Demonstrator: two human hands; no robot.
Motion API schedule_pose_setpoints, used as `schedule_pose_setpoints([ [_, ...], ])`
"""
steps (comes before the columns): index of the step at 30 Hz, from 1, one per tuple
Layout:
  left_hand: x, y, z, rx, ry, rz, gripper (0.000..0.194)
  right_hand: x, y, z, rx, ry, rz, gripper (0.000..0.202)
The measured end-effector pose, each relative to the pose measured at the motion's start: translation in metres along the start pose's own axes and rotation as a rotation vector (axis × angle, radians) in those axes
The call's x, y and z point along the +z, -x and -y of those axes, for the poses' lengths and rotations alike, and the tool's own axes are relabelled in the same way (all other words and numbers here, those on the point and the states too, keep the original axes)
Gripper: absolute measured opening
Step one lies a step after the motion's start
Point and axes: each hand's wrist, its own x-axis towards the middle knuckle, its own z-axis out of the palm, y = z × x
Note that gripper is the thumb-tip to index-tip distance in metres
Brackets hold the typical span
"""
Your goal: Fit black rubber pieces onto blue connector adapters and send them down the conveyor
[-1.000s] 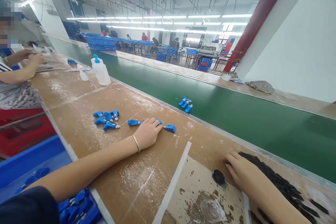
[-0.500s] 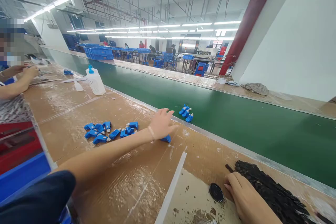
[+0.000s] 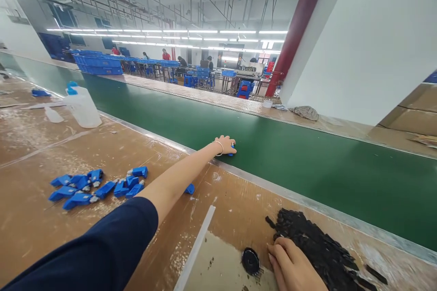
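Observation:
My left hand [image 3: 224, 145] reaches across onto the green conveyor belt [image 3: 273, 159]. Its fingers curl down over small blue plastic parts [image 3: 231, 153], mostly hidden under the palm. Several more blue parts with pale tips [image 3: 78, 199] lie in a loose group on the brown table, and another blue part [image 3: 190, 188] sits just beside my left forearm. My right hand [image 3: 293, 261] rests at the near edge of a heap of black strips [image 3: 312, 241], thumb and fingertips pressed together; whatever is between them is hidden. A round black piece [image 3: 250, 261] lies left of it on a beige board [image 3: 215, 266].
A white squeeze bottle with a blue cap [image 3: 83, 107] stands at the table's left, by a small white nozzle-shaped piece [image 3: 53, 114]. The belt's metal edge [image 3: 259, 181] crosses the view. Beyond the belt are a grey cloth [image 3: 305, 112] and stacked blue crates [image 3: 99, 62].
My left hand has moved forward from above the table edge onto the belt and closed over the blue parts there. My right hand stays by the black strips. The view has swung right.

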Motion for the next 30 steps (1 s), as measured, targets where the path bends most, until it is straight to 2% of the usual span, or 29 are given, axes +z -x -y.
schedule_pose_setpoints([
  [3, 0.000, 0.004, -0.002, 0.003, -0.026, -0.036, 0.040, -0.007, -0.005, 0.005, 0.062, -0.040, -0.001, 0.017],
  [7, -0.001, 0.032, 0.011, -0.001, -0.006, -0.011, 0.033, -0.024, -0.016, 0.013, 0.147, -0.122, 0.023, 0.021],
  [13, -0.001, 0.105, 0.049, -0.027, 0.096, -0.026, 0.027, -0.058, -0.029, 0.023, 0.269, -0.305, 0.094, 0.017],
  [16, 0.004, 0.145, 0.054, 0.000, 0.169, -0.082, 0.024, -0.072, -0.032, 0.034, 0.307, -0.372, 0.092, 0.017],
  [20, 0.018, 0.189, 0.040, 0.106, 0.285, -0.134, 0.014, -0.084, -0.030, 0.059, 0.306, -0.438, 0.089, 0.020],
  [24, 0.030, 0.221, 0.013, 0.269, 0.408, -0.102, 0.018, -0.095, -0.026, 0.084, 0.200, -0.480, 0.169, 0.022],
  [27, 0.023, 0.247, -0.007, 0.367, 0.457, -0.085, 0.027, -0.102, -0.025, 0.094, 0.049, -0.407, 0.207, 0.028],
  [30, 0.001, 0.275, -0.020, 0.495, 0.475, -0.141, 0.038, -0.103, -0.025, 0.095, -0.068, -0.288, 0.189, 0.031],
])
